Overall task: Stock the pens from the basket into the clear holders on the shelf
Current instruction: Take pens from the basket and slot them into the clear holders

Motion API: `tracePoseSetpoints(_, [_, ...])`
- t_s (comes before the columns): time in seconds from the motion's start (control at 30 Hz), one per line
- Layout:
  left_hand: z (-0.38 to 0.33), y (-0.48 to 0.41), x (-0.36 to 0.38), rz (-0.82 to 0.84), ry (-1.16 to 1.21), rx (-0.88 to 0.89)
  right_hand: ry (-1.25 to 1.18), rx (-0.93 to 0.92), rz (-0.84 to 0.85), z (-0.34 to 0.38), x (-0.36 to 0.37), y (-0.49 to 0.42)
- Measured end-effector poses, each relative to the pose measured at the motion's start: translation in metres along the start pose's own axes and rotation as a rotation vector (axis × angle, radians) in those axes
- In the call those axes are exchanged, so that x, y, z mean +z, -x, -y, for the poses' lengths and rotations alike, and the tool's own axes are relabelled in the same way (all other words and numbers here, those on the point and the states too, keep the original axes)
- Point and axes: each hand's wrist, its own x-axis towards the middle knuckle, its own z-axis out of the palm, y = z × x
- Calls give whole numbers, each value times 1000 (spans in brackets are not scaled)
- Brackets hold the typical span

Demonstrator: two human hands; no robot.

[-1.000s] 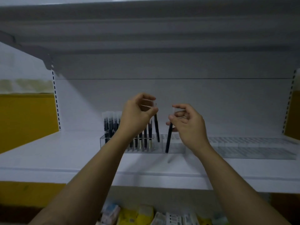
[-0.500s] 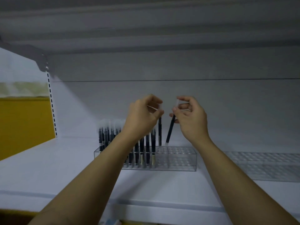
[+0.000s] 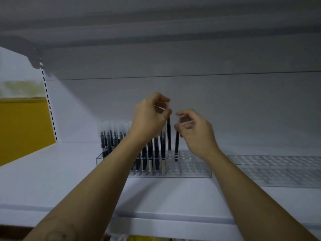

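Left pen (image 3: 168, 136) is being pinched by left hand (image 3: 150, 119) just above holder (image 3: 194, 169), right pen (image 3: 176, 146) by right hand (image 3: 195, 132), tip in a slot.

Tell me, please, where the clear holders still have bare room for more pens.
Free: the right end of the clear plastic holder, from the black pen under the right hand to its right wall, and the whole second clear holder beyond. Crowded: the left part, packed with black pens up to the pen in the left hand.
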Motion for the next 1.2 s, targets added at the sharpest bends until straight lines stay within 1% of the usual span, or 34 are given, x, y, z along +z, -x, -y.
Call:
tracePoseSetpoints(0.1, [-4, -1, 0, 13, -5, 1, 175, 4, 172, -3, -4, 12])
tracePoseSetpoints(0.2, [-6, 0, 0, 31, -26, -4, 263, 10, 251, -3, -6, 20])
tracePoseSetpoints(0.33, [-7, 5, 2, 160, -94, -31, 348, 8, 263, 0, -7, 23])
tracePoseSetpoints(0.47, [-11, 7, 1, 249, -231, -24, 334, 18, 267, 1, -8, 25])
tracePoseSetpoints(0.57, [-12, 7, -1, 267, -409, -41, 325, 24, 267, 1, -8, 26])
tracePoseSetpoints(0.7, [-13, 5, -5, 315, -433, -65, 358, 28, 265, 1, -7, 27])
tracePoseSetpoints(0.87, [-18, 12, -10, 341, -519, -21, 343, 54, 249, 4, -10, 28])
tracePoseSetpoints(0.97, [-22, 26, -21, 305, -579, 13, 465, 22, 206, 10, -15, 39])
tracePoseSetpoints(1.07, [-26, 48, -32, 243, -567, 50, 470, 2, 164, 19, -18, 61])
tracePoseSetpoints(1.2, [-33, 84, -38, 141, -499, 148, 497, -37, 123, 37, -23, 91])
